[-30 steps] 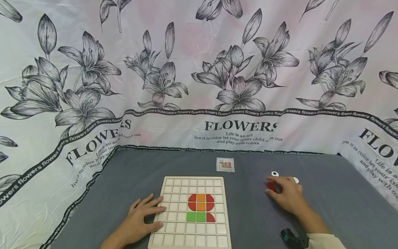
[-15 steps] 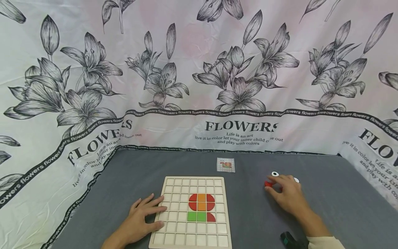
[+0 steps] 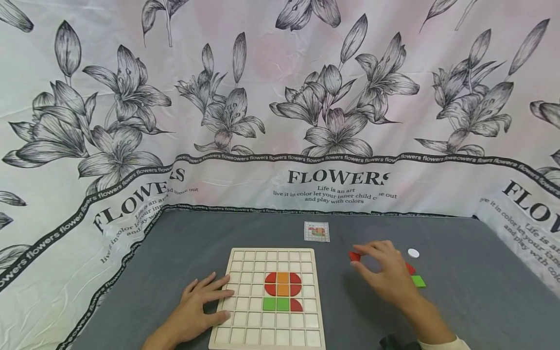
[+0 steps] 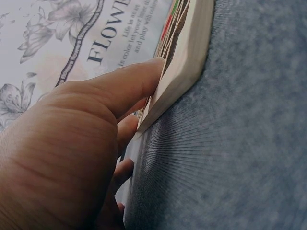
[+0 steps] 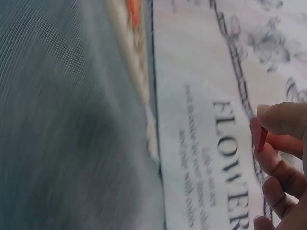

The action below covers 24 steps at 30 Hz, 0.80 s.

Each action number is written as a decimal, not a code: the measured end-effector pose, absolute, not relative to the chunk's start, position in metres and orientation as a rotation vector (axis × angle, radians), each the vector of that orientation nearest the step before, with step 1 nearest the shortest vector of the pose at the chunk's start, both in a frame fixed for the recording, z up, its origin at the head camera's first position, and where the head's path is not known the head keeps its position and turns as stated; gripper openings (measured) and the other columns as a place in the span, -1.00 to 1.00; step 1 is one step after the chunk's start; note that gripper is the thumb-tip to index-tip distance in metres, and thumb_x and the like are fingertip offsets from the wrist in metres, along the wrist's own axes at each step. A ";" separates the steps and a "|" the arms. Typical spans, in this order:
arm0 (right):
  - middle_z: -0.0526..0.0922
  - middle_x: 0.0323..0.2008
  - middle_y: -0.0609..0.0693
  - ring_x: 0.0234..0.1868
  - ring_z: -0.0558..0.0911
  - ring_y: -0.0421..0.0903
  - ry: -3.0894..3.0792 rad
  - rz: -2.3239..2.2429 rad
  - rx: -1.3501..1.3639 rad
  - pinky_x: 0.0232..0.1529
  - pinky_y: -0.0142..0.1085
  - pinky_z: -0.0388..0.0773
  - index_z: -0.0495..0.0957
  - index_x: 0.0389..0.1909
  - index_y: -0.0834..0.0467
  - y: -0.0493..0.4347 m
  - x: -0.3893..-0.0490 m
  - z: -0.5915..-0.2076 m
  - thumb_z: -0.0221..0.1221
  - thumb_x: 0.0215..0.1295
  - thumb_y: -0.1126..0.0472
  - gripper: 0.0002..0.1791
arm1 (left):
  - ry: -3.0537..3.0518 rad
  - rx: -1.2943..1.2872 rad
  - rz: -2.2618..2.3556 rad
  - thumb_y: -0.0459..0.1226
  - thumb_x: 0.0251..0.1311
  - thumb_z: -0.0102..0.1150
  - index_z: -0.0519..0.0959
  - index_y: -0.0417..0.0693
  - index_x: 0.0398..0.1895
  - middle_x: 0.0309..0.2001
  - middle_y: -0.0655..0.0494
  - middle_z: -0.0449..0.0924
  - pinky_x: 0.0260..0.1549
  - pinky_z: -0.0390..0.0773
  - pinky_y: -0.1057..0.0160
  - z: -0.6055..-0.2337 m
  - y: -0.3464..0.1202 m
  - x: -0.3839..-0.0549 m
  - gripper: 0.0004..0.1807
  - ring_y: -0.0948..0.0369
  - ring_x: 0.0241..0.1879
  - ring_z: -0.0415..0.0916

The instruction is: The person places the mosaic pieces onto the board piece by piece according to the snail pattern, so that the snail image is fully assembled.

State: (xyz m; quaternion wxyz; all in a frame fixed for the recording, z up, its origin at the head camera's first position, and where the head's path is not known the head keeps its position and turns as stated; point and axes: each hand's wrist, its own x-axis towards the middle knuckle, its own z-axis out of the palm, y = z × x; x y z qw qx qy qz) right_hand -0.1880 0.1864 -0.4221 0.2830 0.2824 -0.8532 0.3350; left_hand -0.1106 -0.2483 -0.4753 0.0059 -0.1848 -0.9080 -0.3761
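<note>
My right hand (image 3: 387, 272) pinches a small red tile (image 3: 354, 256) between thumb and fingertips, above the table and right of the board. In the right wrist view the red tile (image 5: 258, 135) shows edge-on in the fingers. My left hand (image 3: 197, 308) rests with spread fingers on the left edge of a wooden grid board (image 3: 245, 335); the left wrist view shows the thumb (image 4: 139, 81) against the board's rim (image 4: 187, 52). On the board lie red quarter-round tiles (image 3: 296, 305), orange tiles (image 3: 283, 290) and green square tiles (image 3: 276, 304).
A small printed picture card (image 3: 317, 232) lies behind the board. Right of my right hand are a white round piece (image 3: 413, 253), a red tile (image 3: 410, 268) and a green tile (image 3: 418, 281). A dark object (image 3: 395, 342) sits at the front edge. A flower-printed cloth (image 3: 245, 184) hangs behind the grey table.
My right hand has lifted the red tile off the loose pieces and moved left toward the board, uncovering the green and red tiles. My left hand has stayed in place.
</note>
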 end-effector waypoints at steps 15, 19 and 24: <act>0.60 -0.21 -0.20 -0.18 0.42 -0.19 -2.165 0.988 0.944 -0.31 -0.19 0.34 0.70 -0.12 0.12 0.124 -0.166 -0.408 0.48 -0.09 0.34 -0.58 | -2.856 -0.565 -1.205 0.06 0.14 0.30 0.64 0.09 0.11 0.34 0.01 0.33 0.14 -0.25 -0.39 -0.477 -0.249 -0.112 -0.50 -0.25 0.37 0.02; 0.60 -0.21 -0.18 -0.18 0.41 -0.19 -2.150 1.032 0.979 -0.30 -0.20 0.35 0.70 -0.14 0.14 0.107 -0.161 -0.409 0.47 -0.07 0.33 -0.62 | -2.863 -0.555 -1.194 0.07 0.14 0.29 0.64 0.09 0.11 0.34 0.02 0.33 0.14 -0.25 -0.39 -0.478 -0.250 -0.112 -0.50 -0.24 0.37 0.02; 0.59 -0.22 -0.18 -0.18 0.41 -0.19 -2.141 1.075 0.995 -0.30 -0.24 0.36 0.70 -0.15 0.16 0.089 -0.156 -0.414 0.46 -0.05 0.32 -0.64 | -2.865 -0.550 -1.178 0.08 0.14 0.29 0.65 0.10 0.10 0.34 0.04 0.34 0.14 -0.24 -0.38 -0.479 -0.251 -0.113 -0.50 -0.23 0.37 0.03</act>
